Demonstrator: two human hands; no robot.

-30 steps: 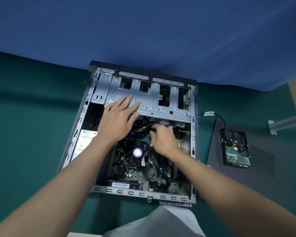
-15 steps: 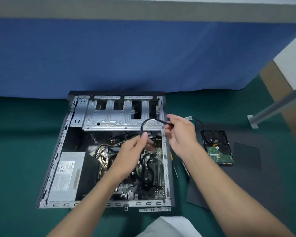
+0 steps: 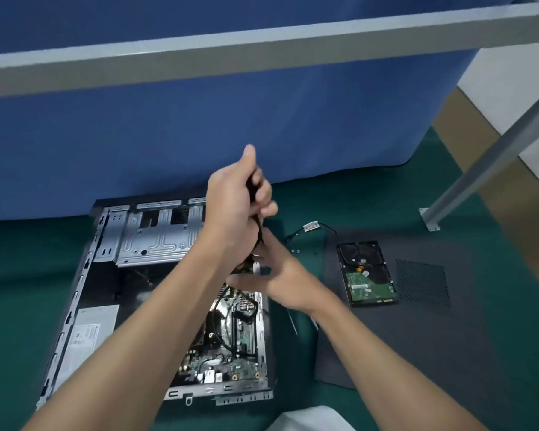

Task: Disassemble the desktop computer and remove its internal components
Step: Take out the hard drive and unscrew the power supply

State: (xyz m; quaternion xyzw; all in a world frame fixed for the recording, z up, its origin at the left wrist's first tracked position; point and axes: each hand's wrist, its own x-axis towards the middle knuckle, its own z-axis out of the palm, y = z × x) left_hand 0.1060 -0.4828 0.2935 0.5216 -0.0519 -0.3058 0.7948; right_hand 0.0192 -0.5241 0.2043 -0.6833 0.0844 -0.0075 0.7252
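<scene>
Left hand (image 3: 235, 203) is fisted round the black cable (image 3: 252, 189), up above the open case (image 3: 78, 284), right hand (image 3: 277, 275) just under it at the cable's lower end (too blurry to tell if it's gripping), hard drive (image 3: 367, 272) further right.

A blue partition (image 3: 199, 135) stands behind the green tabletop (image 3: 13, 275). A grey metal bar (image 3: 262, 42) crosses above, and its slanted leg (image 3: 486, 169) meets the tabletop at right.

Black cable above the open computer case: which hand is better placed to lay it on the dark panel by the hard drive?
Right, probably. The right hand holds the lower end of the black cable, nearest the dark perforated panel; the left hand grips it higher, over the grey metal case.
</scene>
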